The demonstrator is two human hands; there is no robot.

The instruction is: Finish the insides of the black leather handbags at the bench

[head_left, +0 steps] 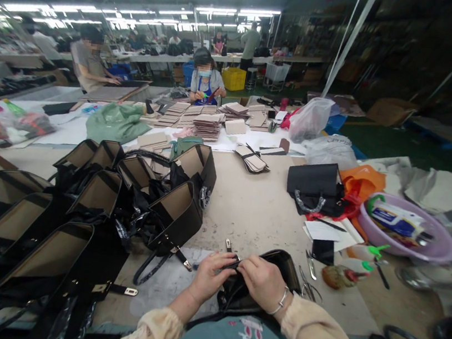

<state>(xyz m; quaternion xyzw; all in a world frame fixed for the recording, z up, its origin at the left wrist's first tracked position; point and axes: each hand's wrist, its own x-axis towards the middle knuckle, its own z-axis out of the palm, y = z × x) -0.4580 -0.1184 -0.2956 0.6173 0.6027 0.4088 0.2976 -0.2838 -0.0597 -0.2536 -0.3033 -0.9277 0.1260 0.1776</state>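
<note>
A black handbag (286,265) lies at the table's near edge, right in front of my body. My left hand (213,273) pinches a dark edge or strap of it, fingers closed. Close beside it, my right hand (263,280) also grips the bag, its fingertips bent down onto the same spot. The exact piece between the fingers is hidden. A strap end with a gold metal fitting (228,244) sticks out just beyond my left fingers. Tweezers (311,264) and scissors (307,285) lie to the right of the bag.
Several unfinished black bags (78,261) crowd the left side. On the right are a closed black bag (314,186), small green-capped bottles (357,266) and a purple basin (416,249). Stacked brown panels (207,127) lie farther back, before a seated co-worker (207,82).
</note>
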